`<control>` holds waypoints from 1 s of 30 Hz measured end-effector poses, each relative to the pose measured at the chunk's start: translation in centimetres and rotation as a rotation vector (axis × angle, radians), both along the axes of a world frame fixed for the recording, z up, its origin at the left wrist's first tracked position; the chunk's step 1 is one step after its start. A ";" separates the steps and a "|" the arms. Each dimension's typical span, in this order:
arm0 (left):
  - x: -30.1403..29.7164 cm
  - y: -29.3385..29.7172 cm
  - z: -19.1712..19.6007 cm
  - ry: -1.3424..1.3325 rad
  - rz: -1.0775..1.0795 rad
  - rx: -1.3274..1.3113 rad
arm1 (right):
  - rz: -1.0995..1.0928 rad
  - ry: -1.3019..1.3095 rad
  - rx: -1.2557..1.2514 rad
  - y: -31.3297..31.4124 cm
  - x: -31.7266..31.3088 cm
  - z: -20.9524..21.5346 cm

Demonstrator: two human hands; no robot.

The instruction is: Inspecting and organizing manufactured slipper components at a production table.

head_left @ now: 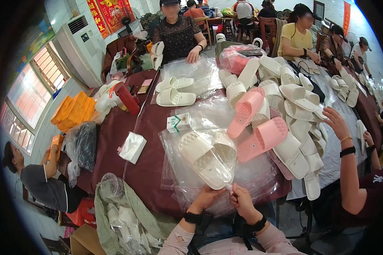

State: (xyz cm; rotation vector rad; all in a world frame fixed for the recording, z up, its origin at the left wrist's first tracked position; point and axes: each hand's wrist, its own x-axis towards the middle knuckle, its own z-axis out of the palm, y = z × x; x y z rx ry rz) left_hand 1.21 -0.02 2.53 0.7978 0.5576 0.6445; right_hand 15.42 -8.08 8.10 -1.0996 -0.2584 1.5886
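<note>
A pair of cream slippers (206, 157) lies inside a clear plastic bag on the dark red table (144, 170), right in front of me. My left hand (205, 198) grips the bag's near end under the slippers. My right hand (241, 199) pinches the same bag end just beside it. Both hands sit at the table's near edge, on a stack of empty clear bags (259, 178).
Two pink slippers (255, 123) and a heap of cream slippers (298, 106) lie to the right. A small white-and-green box (178, 122) and a white packet (132, 147) sit to the left. Other people sit around the table; one person's hand (337, 123) reaches in from the right.
</note>
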 end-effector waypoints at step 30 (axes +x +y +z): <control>-0.6 -0.4 1.1 -0.123 -0.053 -0.043 | -0.023 0.803 -0.030 0.3 0.1 -1.4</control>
